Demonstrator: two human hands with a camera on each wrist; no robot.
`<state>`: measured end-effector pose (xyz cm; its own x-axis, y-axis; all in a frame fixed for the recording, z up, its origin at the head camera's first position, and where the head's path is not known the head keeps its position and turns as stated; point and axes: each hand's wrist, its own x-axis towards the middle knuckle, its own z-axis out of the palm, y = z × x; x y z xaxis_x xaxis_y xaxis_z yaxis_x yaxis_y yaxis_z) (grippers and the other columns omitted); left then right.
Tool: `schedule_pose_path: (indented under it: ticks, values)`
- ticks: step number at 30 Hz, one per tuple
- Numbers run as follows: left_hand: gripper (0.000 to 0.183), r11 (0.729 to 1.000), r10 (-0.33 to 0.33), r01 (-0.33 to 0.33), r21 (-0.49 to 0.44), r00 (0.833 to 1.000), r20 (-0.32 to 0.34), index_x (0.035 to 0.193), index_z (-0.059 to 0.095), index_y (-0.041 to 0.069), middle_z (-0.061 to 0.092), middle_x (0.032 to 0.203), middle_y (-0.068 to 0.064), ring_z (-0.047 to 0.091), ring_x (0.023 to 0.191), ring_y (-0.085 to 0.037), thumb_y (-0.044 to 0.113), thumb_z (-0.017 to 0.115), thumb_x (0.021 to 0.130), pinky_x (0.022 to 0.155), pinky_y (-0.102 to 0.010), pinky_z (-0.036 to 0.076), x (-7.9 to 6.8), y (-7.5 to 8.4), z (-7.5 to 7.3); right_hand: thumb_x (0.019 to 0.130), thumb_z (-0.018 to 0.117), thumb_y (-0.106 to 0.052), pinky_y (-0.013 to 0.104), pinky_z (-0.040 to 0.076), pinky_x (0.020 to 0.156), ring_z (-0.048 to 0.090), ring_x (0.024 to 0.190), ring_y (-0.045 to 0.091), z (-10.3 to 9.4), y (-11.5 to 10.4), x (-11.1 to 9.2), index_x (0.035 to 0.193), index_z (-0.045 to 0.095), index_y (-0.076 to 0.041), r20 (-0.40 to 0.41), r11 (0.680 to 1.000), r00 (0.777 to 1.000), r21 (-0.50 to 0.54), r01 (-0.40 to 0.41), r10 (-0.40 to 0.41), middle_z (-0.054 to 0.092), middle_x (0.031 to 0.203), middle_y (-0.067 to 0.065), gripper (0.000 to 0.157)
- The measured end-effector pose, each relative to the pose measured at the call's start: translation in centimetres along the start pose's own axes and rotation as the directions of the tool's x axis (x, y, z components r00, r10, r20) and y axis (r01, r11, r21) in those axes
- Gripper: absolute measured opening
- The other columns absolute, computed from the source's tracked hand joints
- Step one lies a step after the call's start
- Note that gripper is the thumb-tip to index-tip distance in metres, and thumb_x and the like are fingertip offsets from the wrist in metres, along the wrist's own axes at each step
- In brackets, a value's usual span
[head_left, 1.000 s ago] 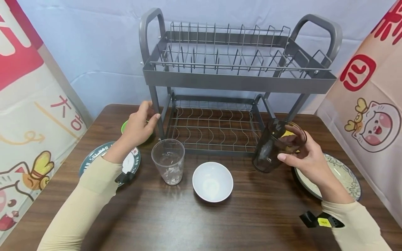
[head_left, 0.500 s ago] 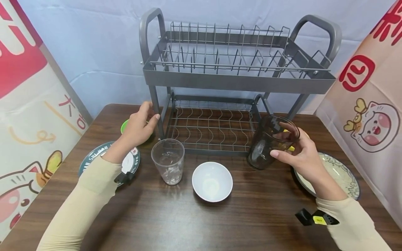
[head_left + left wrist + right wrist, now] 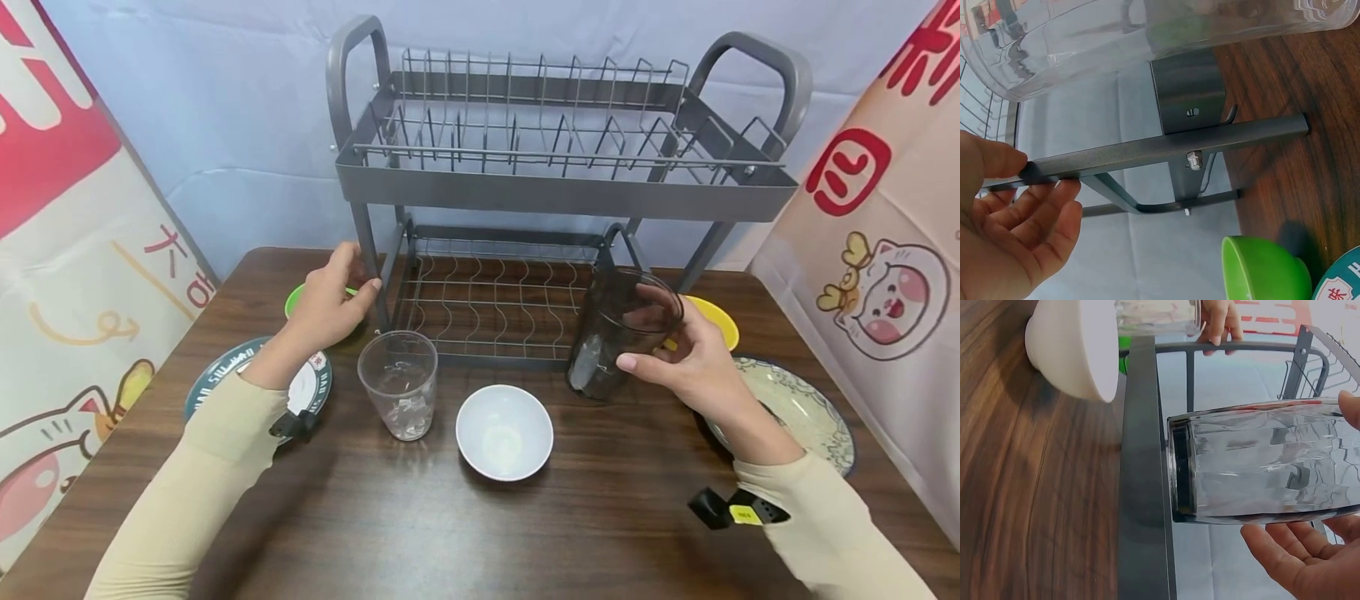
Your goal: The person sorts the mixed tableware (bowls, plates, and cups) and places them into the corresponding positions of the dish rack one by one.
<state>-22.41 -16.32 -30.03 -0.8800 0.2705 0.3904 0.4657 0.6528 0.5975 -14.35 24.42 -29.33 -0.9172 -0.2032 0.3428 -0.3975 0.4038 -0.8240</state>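
Observation:
In the head view my left hand [image 3: 326,300] is at the front left post of a grey two-tier dish rack [image 3: 562,193]. The left wrist view has its thumb and fingers gripping that post [image 3: 1110,157]. My right hand [image 3: 701,371] holds a smoky dark drinking glass [image 3: 611,337], thumb on the near side and fingers behind. The glass leans, with its rim toward my right hand and its base by the lower tier's front right. In the right wrist view the glass base is close to the lower front bar [image 3: 1141,487].
A clear tumbler [image 3: 405,400] and white bowl [image 3: 504,433] stand before the rack. Leftward are a green bowl [image 3: 1266,269] and blue-rimmed plate [image 3: 213,379], partly hidden by my left arm. Rightward are a yellow dish [image 3: 716,321] and patterned plate [image 3: 813,417].
My right hand has carried the dark glass leftward and slightly away from me, toward the lower tier, uncovering more of the yellow dish. My left hand stays on the post.

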Motion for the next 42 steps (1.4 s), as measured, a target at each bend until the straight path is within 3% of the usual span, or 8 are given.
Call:
schedule_pose_path:
  ticks: [10,22,28,36,42]
  values:
    - [0.029,1.000,-0.001,0.002,0.007,1.000,-0.011,0.117,0.039,0.001,0.056,0.097,-0.015,0.059,0.094,-0.031,0.009,0.052,0.093,0.072,-0.044,0.048,0.0,0.0,0.1,0.073,0.075,0.003,0.024,0.051,0.067,0.057,0.091,0.018,1.7,-0.5,1.0,0.137,0.042,-0.008,0.040,0.999,0.998,0.001,0.039,-0.039,0.055,0.110,0.011,0.073]
    - [0.027,0.999,-0.030,0.030,-0.027,1.000,0.009,0.118,0.042,0.002,0.059,0.096,-0.014,0.059,0.095,-0.030,0.009,0.050,0.093,0.075,-0.044,0.048,0.1,0.1,0.1,0.074,0.074,0.004,0.025,0.051,0.068,0.058,0.089,0.021,3.3,-0.1,1.8,0.137,0.040,-0.004,0.061,0.988,0.997,0.149,0.039,-0.048,0.054,0.111,0.017,0.072]
    - [0.026,0.999,-0.027,0.027,-0.018,1.000,0.008,0.117,0.043,0.003,0.059,0.097,-0.015,0.059,0.096,-0.031,0.010,0.051,0.093,0.074,-0.044,0.048,0.0,0.1,0.1,0.074,0.074,0.003,0.026,0.051,0.072,0.055,0.099,0.023,3.8,-0.2,2.0,0.138,0.040,-0.004,0.073,0.982,0.996,0.186,0.044,-0.058,0.051,0.113,0.021,0.073]
    - [0.032,0.998,-0.070,0.070,-0.005,0.998,0.008,0.120,0.043,0.006,0.058,0.100,-0.011,0.058,0.097,-0.028,0.015,0.055,0.092,0.075,-0.043,0.048,0.0,0.3,0.1,0.074,0.075,0.001,0.026,0.051,0.072,0.054,0.103,0.023,4.3,-0.7,2.4,0.138,0.040,-0.005,0.082,0.976,0.994,0.212,0.051,-0.070,0.051,0.114,0.019,0.073]
    - [0.043,0.990,-0.134,0.134,0.037,0.991,-0.015,0.129,0.043,0.003,0.058,0.109,-0.015,0.059,0.094,-0.030,0.019,0.056,0.092,0.078,-0.046,0.045,-0.4,1.4,-0.3,0.075,0.075,0.000,0.027,0.051,0.073,0.055,0.102,0.023,4.5,-1.1,2.7,0.138,0.039,-0.004,0.092,0.972,0.991,0.223,0.072,-0.094,0.050,0.114,0.022,0.073]
